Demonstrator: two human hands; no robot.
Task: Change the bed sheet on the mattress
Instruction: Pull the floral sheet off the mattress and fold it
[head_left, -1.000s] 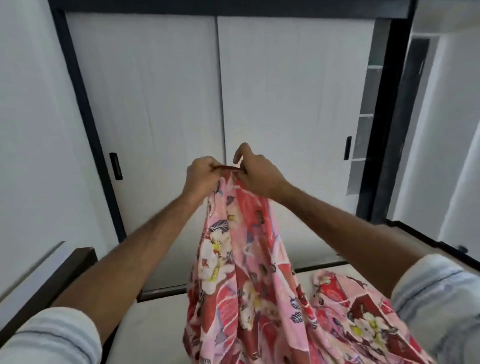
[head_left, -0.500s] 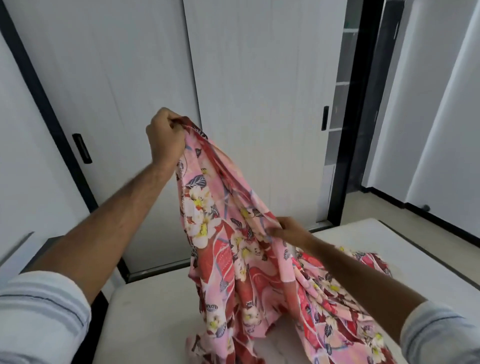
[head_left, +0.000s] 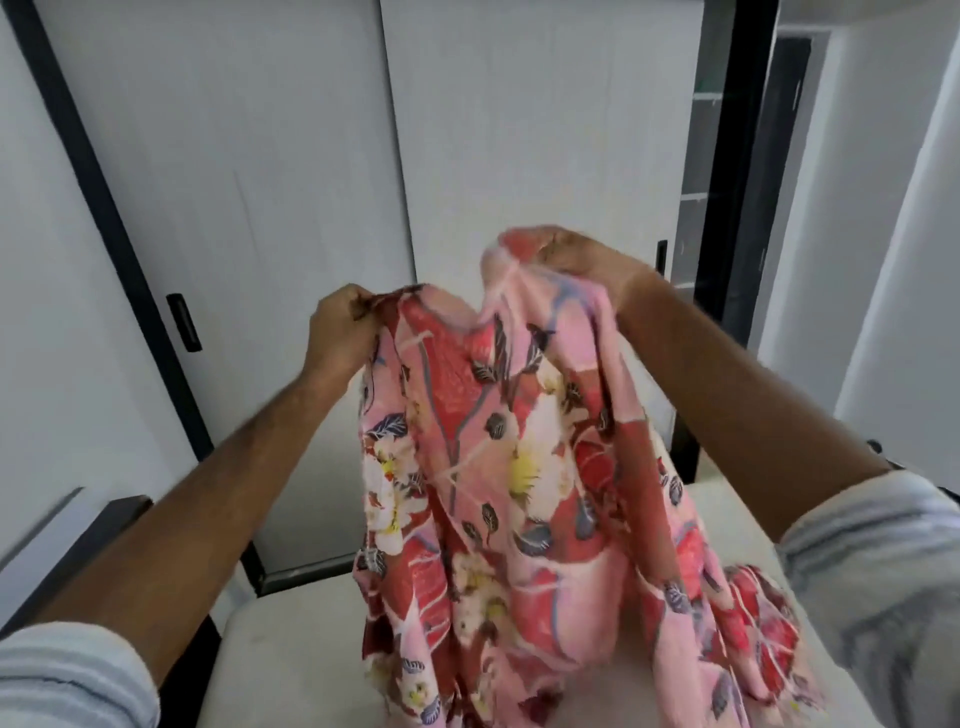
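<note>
A pink and red floral bed sheet (head_left: 509, 467) hangs bunched in front of me over the bare white mattress (head_left: 291, 654). My left hand (head_left: 340, 327) grips the sheet's top edge at centre left. My right hand (head_left: 582, 260) grips another part of that edge, higher and to the right. The stretch of cloth between the two hands sags a little. The sheet's lower folds trail onto the mattress at the bottom right.
White sliding wardrobe doors (head_left: 291, 182) with black handles and a black frame stand close behind the bed. A dark bed frame edge (head_left: 78, 561) runs along the left. An open doorway (head_left: 789, 156) and white wall lie to the right.
My right hand rose from low in the sheet to a raised grip on its top edge. My left hand dropped lower. The sheet now spreads between both hands.
</note>
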